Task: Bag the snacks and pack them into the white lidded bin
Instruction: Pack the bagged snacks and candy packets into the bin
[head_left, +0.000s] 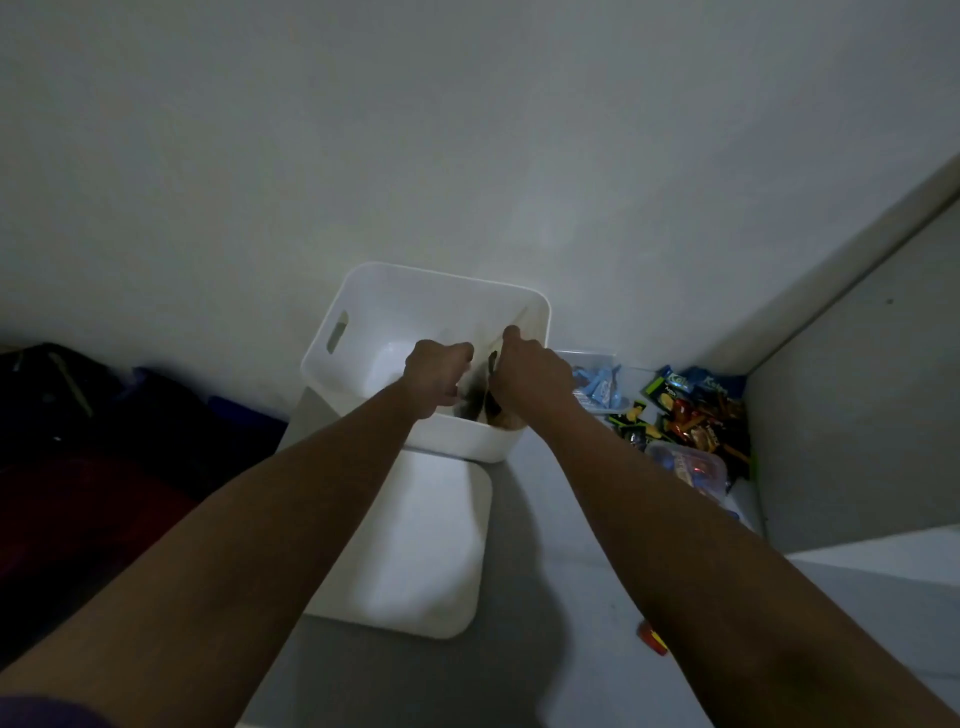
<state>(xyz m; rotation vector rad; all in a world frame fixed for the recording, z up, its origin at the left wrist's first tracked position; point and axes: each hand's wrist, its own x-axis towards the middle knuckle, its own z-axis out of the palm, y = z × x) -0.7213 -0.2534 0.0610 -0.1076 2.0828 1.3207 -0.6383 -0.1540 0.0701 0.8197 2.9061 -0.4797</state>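
White bin (363, 291): open, centre of view, against the wall. Lid (415, 540): flat on the floor at 6 o'clock of the bin, touching it. Clear bag of snacks (491, 395): inside the bin, near corner. My left hand (434, 376) and right hand (527, 371): both pinched shut on the bag's top. Loose snacks (685, 415): at 3 o'clock.

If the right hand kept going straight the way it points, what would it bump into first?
Probably the white bin's far wall. The right hand reaches forward over the bin, gripping a clear bag of snacks, and that bag's top edge would likely touch first. Depth is unclear.
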